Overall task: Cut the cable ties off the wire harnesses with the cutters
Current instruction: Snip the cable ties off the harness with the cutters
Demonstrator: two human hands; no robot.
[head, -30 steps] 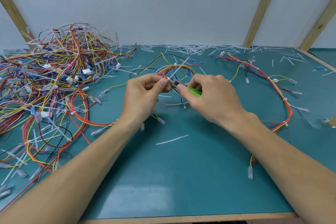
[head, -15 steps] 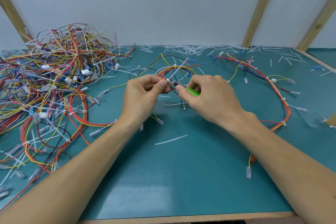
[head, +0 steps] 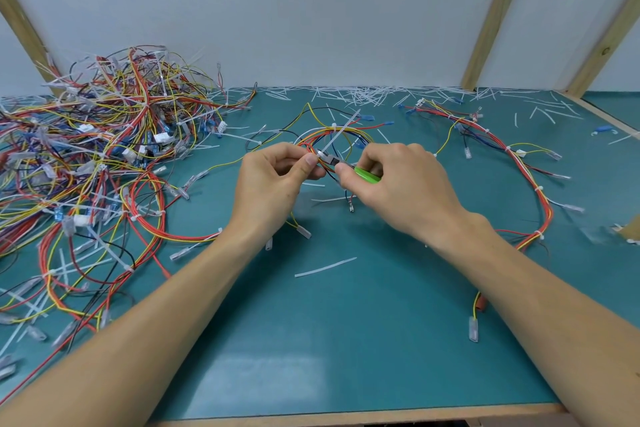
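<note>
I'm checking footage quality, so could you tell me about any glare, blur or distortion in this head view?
Head view: a pale glare patch on the mat near the front edge; smeared blur at the right edge; wide-angle bending splays the wooden posts; hands and cutters are sharp, with soft shadows under the forearms.

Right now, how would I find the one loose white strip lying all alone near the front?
Start at the teal mat and find the two forearms reaching in. Between them, nearer than both hands, lies one cut tie strip, white and slightly curved. Unlike the scraps heaped along the back wall, it lies alone on bare mat.
</note>
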